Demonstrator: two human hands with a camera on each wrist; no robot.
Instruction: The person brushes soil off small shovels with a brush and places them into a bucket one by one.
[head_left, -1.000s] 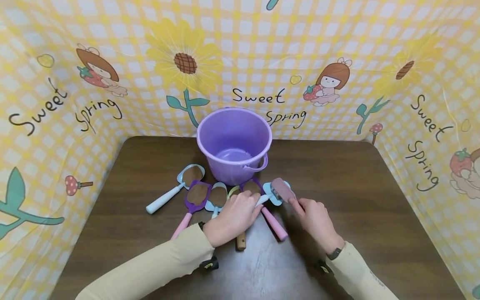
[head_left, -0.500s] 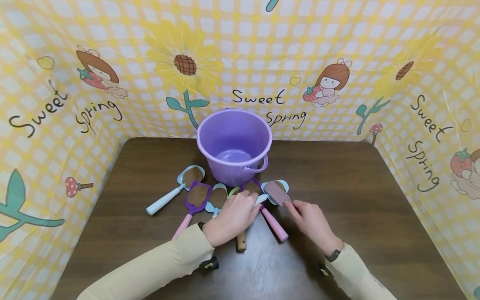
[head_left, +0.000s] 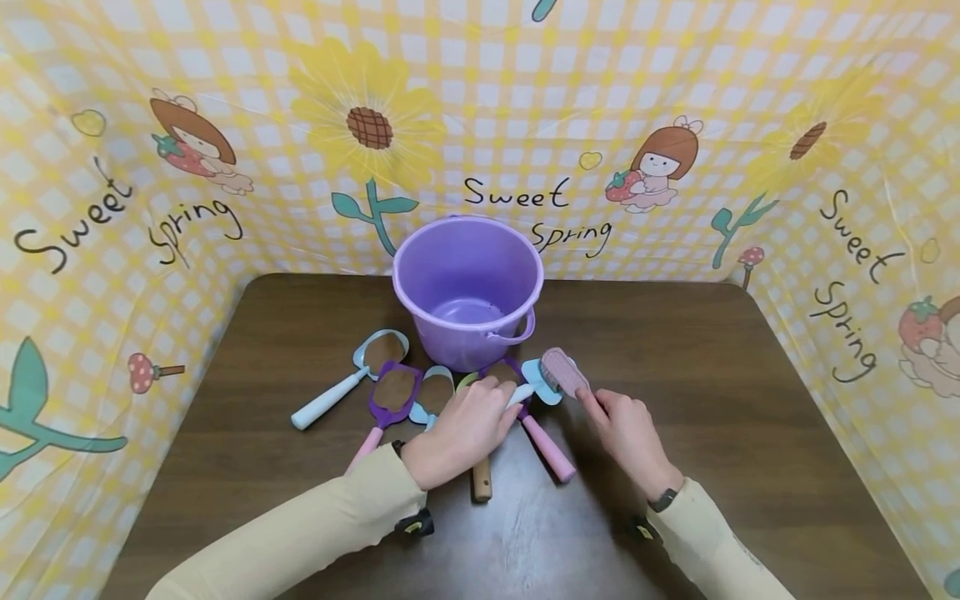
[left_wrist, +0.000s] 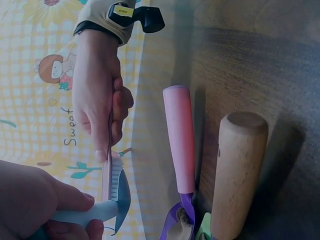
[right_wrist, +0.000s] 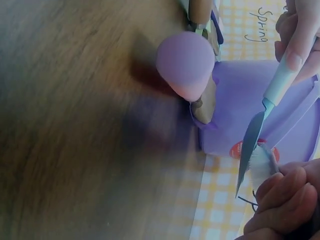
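My left hand (head_left: 465,433) grips the light blue handle of a small garden trowel (head_left: 538,382), holding it above the table with its blade towards the right. In my right hand (head_left: 633,437) is a pinkish scrub brush (head_left: 564,371), pinched by its end. Its pale bristles (left_wrist: 116,182) touch the trowel's blade in the left wrist view. From the right wrist camera, the blade (right_wrist: 249,147) shows edge-on beside the bristles. Part of the blade's face is hidden behind the brush.
A purple bucket (head_left: 468,346) stands behind the hands. Several other garden trowels lie fanned in front of it, including a light blue one (head_left: 328,402), a purple one (head_left: 395,392), a wooden-handled one (head_left: 482,483) and a pink-handled one (head_left: 550,448). Their blades look brown inside.
The brush swept down and left across the trowel's blade, then back up and right, tilting so that its bristles show again. My left hand holds the trowel nearly still.
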